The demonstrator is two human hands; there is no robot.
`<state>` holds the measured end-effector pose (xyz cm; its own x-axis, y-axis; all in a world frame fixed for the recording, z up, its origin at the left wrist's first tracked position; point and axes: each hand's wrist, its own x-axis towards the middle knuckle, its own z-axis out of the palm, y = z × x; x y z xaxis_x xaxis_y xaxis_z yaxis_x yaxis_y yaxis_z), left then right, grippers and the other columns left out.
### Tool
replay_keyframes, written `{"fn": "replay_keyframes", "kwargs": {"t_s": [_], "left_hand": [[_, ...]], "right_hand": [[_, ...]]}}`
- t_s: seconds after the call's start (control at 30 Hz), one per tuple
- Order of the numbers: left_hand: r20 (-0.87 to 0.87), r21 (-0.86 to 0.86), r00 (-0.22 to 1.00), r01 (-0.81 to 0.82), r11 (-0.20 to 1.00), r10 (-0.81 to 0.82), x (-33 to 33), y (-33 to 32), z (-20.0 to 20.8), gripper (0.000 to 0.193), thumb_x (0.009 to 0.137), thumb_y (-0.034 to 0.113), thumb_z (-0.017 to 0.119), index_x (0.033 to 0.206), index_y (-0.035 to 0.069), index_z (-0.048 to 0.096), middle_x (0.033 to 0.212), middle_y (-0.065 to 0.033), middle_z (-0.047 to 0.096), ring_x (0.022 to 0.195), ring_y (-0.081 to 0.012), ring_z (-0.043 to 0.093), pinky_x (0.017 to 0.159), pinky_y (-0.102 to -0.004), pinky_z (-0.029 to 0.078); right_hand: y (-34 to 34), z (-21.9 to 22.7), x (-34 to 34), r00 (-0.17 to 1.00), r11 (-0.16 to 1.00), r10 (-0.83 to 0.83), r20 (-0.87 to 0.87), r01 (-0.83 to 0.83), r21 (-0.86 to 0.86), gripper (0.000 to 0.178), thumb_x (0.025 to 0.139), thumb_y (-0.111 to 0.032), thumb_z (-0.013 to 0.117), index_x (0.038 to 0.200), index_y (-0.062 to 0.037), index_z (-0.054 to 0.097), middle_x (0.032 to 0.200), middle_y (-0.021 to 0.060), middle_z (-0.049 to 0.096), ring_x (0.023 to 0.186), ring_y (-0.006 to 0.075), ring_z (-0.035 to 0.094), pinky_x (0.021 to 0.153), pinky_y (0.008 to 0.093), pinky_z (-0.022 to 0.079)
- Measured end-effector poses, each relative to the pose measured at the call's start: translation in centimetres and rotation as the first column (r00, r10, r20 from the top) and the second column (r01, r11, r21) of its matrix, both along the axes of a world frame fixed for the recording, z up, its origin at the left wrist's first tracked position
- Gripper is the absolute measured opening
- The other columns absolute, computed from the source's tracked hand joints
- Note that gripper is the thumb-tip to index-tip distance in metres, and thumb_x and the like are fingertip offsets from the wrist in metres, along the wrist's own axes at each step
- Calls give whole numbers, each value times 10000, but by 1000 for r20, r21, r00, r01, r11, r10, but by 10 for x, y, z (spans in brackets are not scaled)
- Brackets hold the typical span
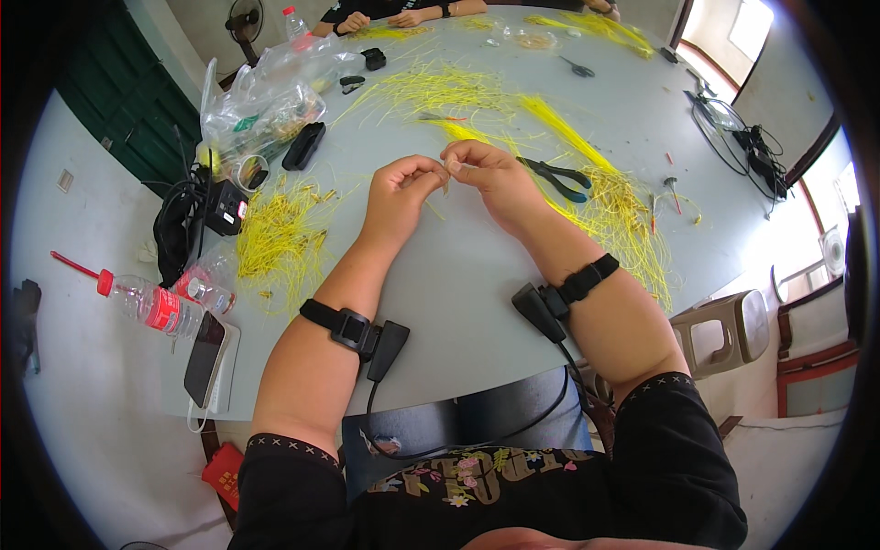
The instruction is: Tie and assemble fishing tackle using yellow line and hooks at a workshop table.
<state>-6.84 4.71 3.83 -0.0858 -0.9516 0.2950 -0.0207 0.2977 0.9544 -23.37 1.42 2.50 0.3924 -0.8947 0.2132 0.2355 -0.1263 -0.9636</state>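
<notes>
Over the middle of the grey table [440,330], my left hand [405,188] and my right hand [490,183] meet with fingertips pinched together. Between them is something tiny and pale, too small to name; a thin yellowish end hangs below the fingers. Just beyond my right hand lies a bundle of straight yellow strands [564,128]. Pliers with dark blue handles [561,177] rest beside that hand, on the strands. A tangled heap of yellow strands with small brownish ends [284,229] lies left of my left forearm, and another heap [628,215] lies to the right.
Clear plastic bags [266,110], a black case [304,147], a plastic bottle [165,307] and a phone [205,357] line the left side. Loose yellow strands [440,89] and scissors [577,67] lie farther back. Black cables [756,151] sit right. Another person's hands [403,18] work at the far edge.
</notes>
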Motion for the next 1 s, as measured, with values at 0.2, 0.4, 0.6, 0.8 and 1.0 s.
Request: {"fn": "replay_keyframes", "kwargs": {"t_s": [0.2, 0.4, 0.6, 0.8, 1.0], "left_hand": [[-61, 128, 998, 32, 991, -25, 5, 2, 2, 106, 825, 121, 586, 812, 53, 667, 608, 55, 475, 498, -27, 345, 467, -194, 247], [-132, 170, 988, 98, 981, -76, 4, 0, 0, 102, 833, 128, 603, 850, 48, 664, 600, 71, 428, 506, -28, 329, 467, -203, 235], [-76, 203, 997, 25, 979, -10, 4, 1, 3, 121, 857, 163, 652, 916, 58, 670, 613, 84, 432, 516, -26, 330, 469, -204, 245], [-20, 117, 1000, 24, 993, -22, 3, -2, -3, 110, 863, 177, 650, 916, 82, 668, 643, 95, 467, 526, -9, 353, 470, -186, 250], [-7, 126, 999, 54, 991, -53, 4, -1, -1, 100, 859, 91, 671, 934, 27, 656, 763, 22, 633, 697, -20, 525, 620, -175, 382]], "right_hand": [[6, 5, 5, 969, 973, 174, 174, -196, 118, 42, 909, -138, 567, 913, -118, 603, 886, -41, 555, 865, 68, 475, 833, 244, 355], [2, 3, 2, 966, 969, 159, 206, -192, 155, 49, 929, -170, 553, 909, -139, 585, 902, -55, 546, 895, 75, 486, 835, 275, 372], [1, 13, -5, 994, 981, -24, 103, 4, 194, 99, 916, -215, 582, 921, -118, 602, 904, -57, 558, 885, 75, 496, 822, 289, 388], [3, 9, -1, 999, 1000, -23, -30, 23, -2, 166, 876, -229, 647, 922, -70, 645, 850, -30, 594, 814, 76, 507, 764, 258, 397], [4, 13, 0, 987, 986, -155, -35, 157, 64, 166, 869, -210, 654, 928, -55, 644, 839, -24, 597, 793, 80, 509, 747, 251, 399]]}}
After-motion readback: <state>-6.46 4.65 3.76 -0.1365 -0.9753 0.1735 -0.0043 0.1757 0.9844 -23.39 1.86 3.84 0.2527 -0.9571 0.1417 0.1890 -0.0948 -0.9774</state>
